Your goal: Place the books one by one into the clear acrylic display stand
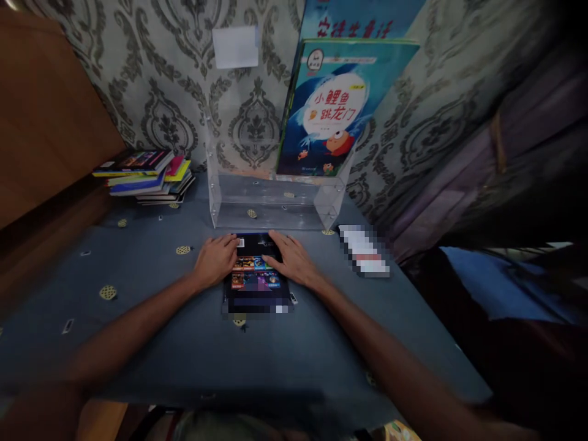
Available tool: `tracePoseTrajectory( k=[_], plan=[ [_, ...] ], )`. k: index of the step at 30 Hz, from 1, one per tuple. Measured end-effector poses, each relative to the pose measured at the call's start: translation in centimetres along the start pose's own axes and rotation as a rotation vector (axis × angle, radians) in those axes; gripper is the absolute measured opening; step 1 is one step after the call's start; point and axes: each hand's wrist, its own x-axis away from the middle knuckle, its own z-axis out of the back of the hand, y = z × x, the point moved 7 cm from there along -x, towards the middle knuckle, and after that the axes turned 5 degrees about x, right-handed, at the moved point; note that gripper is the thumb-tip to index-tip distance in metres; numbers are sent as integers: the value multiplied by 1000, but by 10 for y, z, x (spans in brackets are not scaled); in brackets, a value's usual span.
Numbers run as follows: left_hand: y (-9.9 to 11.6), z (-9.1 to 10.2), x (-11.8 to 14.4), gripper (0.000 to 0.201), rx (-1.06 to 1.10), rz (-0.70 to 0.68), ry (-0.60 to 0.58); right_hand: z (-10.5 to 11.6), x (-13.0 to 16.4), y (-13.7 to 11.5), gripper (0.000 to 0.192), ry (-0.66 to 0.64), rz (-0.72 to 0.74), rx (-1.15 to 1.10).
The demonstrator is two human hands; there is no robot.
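A dark book (257,246) with rows of small colourful pictures on its cover lies flat on the table. Its near edge is blurred by pixelation. My left hand (218,260) rests along the book's left side, fingertips touching the cover's upper left by a white barcode patch. On the opposite side, my right hand (294,260) lies over the right edge, fingers stretched towards the far right corner and thumb spread onto the cover. Just beyond the book stands a clear acrylic rack (271,214). A teal picture book (316,144) leans upright in it, in front of another blue book (358,21).
A stack of books (147,174) sits at the back left of the patterned blue tablecloth (160,343). On the right lies a pixelated flat object (365,251). A white label (236,47) is on the rack's upper left. Patterned wall covering stands behind; a curtain hangs right.
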Motion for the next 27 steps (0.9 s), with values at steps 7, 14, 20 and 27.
tracePoseTrajectory(
  k=[7, 14, 20, 27],
  plan=[
    [-12, 1, -1, 35, 71, 27, -37, -6, -5, 2, 67, -2, -19, 37],
    [-17, 2, -2, 37, 91, 14, -63, -8, -7, -1, 61, -15, -34, 96],
    [-12, 5, 1, 34, 69, 17, -86, -9, -6, 1, 62, -20, -41, 112],
    [-12, 2, 1, 32, 53, 23, -93, -11, -7, 5, 62, -14, -31, 96]
  ],
)
